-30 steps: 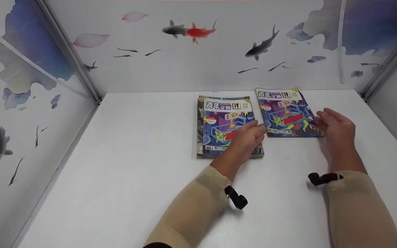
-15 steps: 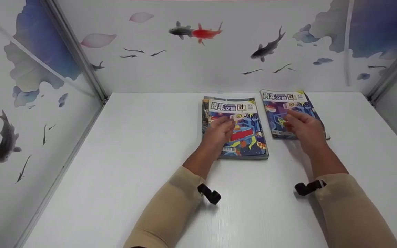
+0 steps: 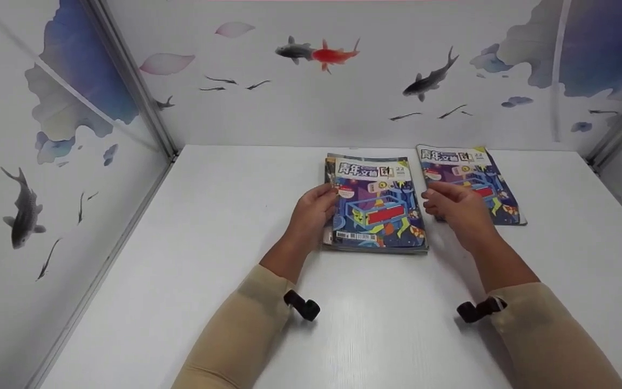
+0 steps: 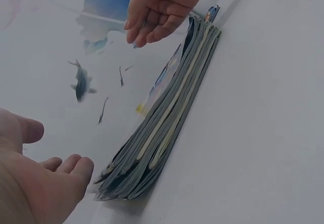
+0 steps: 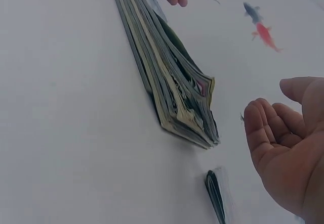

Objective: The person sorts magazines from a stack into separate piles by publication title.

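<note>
A stack of several magazines (image 3: pixel 381 186) with a colourful cover lies on the white table. My left hand (image 3: pixel 306 219) is at the stack's left edge, its fingers loosely bent; in the left wrist view the left hand (image 4: pixel 48 183) shows nothing in its grasp. On the stack's right side is my right hand (image 3: pixel 461 213), partly over a second magazine pile (image 3: pixel 500 186) with the same cover. In the right wrist view the right hand (image 5: pixel 288 143) has relaxed, curled fingers, apart from the layered page edges of the stack (image 5: pixel 167 77).
The white table (image 3: pixel 224 216) is bounded by a back panel (image 3: pixel 311 119) painted with fish and by side panels. Small black devices (image 3: pixel 301 306) are strapped to both sleeved wrists. The second pile lies close to the back panel, right of the stack.
My left hand has moved from over the stack to its left side. The right hand has come left from the second pile's far edge to between the piles. The camera view has shifted slightly.
</note>
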`<state>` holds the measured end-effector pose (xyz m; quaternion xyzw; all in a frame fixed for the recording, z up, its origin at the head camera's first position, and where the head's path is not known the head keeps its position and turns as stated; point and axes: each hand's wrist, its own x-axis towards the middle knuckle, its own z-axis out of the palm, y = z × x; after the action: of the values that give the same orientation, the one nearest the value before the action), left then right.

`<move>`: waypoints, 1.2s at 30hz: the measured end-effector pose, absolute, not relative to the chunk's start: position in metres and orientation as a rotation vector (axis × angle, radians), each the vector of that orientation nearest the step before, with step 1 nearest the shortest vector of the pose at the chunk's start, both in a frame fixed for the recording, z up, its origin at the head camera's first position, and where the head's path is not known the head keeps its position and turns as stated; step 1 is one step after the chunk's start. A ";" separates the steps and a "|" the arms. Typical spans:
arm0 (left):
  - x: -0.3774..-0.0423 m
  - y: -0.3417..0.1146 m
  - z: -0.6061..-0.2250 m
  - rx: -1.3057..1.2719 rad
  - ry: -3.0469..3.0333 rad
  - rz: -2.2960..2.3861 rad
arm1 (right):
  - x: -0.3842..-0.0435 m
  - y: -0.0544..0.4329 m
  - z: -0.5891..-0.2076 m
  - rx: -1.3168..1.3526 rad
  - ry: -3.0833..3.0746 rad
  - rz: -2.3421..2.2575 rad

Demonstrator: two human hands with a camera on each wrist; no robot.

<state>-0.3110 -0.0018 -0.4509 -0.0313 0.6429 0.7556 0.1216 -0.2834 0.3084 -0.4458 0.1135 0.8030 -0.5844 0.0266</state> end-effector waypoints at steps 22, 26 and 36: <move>-0.313 -0.007 -0.466 -0.203 2.242 1.847 | -0.285 0.314 -0.459 0.343 2.437 -1.760; -0.314 -0.009 -0.469 -0.178 2.256 1.821 | -0.286 0.315 -0.461 0.361 2.436 -1.697; -0.315 -0.012 -0.470 -0.118 2.293 1.743 | -0.287 0.317 -0.467 0.296 2.406 -1.673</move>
<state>-0.3151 -0.0123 -0.4702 -0.0407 0.7888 0.5996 0.1290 -0.2873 0.3172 -0.4673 0.1000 0.8130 -0.5652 0.0979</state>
